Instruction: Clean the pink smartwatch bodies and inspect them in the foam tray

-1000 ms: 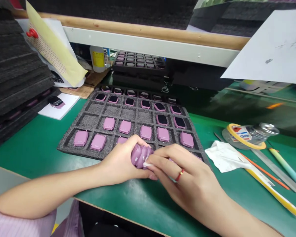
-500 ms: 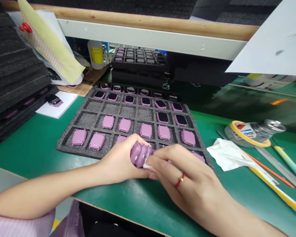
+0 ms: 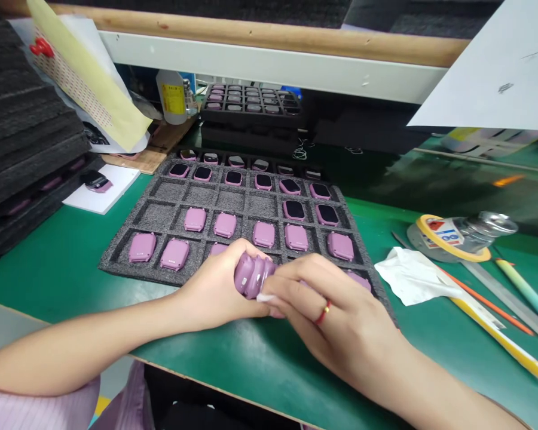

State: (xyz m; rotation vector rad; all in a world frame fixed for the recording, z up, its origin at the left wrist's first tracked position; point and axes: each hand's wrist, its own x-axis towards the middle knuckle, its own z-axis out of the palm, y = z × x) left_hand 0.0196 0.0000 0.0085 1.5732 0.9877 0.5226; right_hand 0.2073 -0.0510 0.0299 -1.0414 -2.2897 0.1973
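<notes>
My left hand [image 3: 222,285] is wrapped round several purple watch cases [image 3: 250,276] stacked together, their sides facing me. Pinched in the fingers of my right hand [image 3: 336,310] is a small white cloth [image 3: 265,297], pressed against the side of the stack. A red ring with a gold bead sits on one right finger. Both hands are over the front edge of a dark foam tray [image 3: 155,213]. Purple cases lie back up in its nearer rows, such as this watch case [image 3: 263,234]; farther back, watches with black screens [image 3: 263,181] face up. My hands hide part of the front row.
At right stand a glass bottle with a metal top [image 3: 452,236], a white cloth [image 3: 407,275] and several long tools [image 3: 502,334]. Stacked foam trays [image 3: 31,137] rise at left, beside a watch on a white pad [image 3: 101,190]. A shelf beam [image 3: 273,65] crosses above.
The whole view has shifted slightly. My right hand's fingers and the white cloth have moved a little along the stack; my left hand keeps its hold on the watch cases.
</notes>
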